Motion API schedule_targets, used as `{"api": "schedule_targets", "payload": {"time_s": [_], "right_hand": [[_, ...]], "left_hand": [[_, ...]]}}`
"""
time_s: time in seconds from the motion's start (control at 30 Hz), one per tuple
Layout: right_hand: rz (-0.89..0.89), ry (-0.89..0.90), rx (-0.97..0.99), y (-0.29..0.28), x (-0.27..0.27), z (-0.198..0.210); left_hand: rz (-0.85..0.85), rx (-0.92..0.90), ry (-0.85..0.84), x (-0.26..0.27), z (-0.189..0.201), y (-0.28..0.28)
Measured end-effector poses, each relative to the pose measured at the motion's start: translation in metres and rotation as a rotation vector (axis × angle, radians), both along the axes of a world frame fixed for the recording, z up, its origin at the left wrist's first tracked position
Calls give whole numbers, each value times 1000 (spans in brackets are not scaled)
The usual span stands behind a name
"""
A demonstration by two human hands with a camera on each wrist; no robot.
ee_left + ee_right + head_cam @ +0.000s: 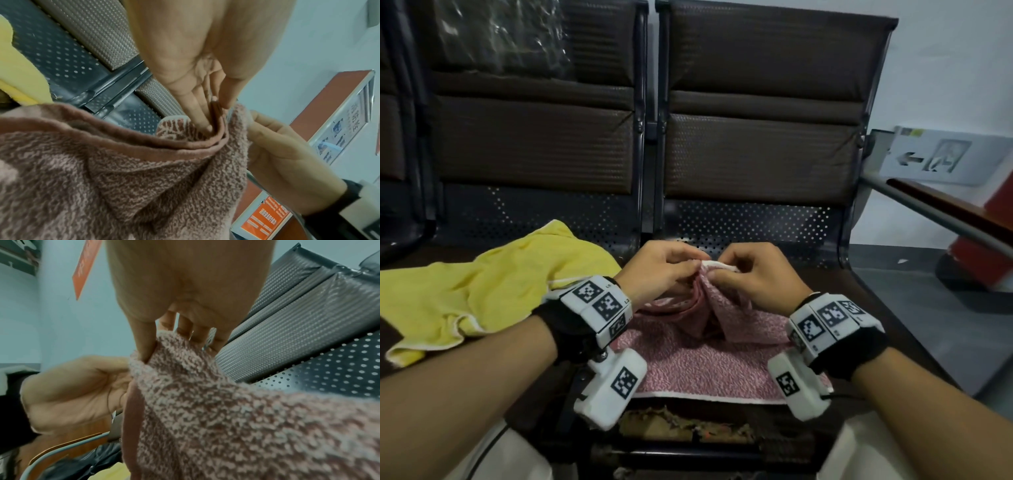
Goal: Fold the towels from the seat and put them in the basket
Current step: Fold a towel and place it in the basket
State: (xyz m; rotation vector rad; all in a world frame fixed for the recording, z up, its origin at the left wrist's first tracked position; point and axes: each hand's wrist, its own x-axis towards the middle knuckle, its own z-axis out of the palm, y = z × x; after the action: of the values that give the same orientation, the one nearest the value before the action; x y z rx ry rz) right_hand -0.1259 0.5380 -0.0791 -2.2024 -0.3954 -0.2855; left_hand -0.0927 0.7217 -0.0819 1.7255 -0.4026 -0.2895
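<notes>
A pink mottled towel [698, 366] lies on the right seat, its far part lifted into a bunched peak. My left hand [693, 270] and right hand [717, 274] meet at that peak, and each pinches the towel's white-hemmed edge. In the left wrist view my left hand [207, 116] has its fingertips tucked into the folds of the towel [123, 178], with the right hand [277, 146] beside it. In the right wrist view my right hand [164, 344] grips the towel [246, 418] between thumb and fingers. A crumpled yellow towel [482, 291] lies on the left seat. No basket is in view.
Brown padded seat backs [756, 154] rise right behind the towels, with perforated metal below them. A grey metal rail [928, 212] and a red object [989, 240] stand at the right, under a wall sign [935, 157]. Frayed brown material [681, 425] shows under the seat's front edge.
</notes>
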Motion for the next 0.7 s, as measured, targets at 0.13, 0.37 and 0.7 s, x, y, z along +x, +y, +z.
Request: {"api": "schedule_targets", "payload": {"time_s": [0.13, 0.37, 0.7], "right_hand": [[-26, 21, -6, 1, 3, -3], [25, 134, -57, -6, 3, -2], [20, 146, -811, -30, -1, 9]], "left_hand": [[-49, -91, 83, -4, 3, -4], [-115, 82, -89, -6, 5, 0], [-143, 495, -569, -6, 14, 18]]}}
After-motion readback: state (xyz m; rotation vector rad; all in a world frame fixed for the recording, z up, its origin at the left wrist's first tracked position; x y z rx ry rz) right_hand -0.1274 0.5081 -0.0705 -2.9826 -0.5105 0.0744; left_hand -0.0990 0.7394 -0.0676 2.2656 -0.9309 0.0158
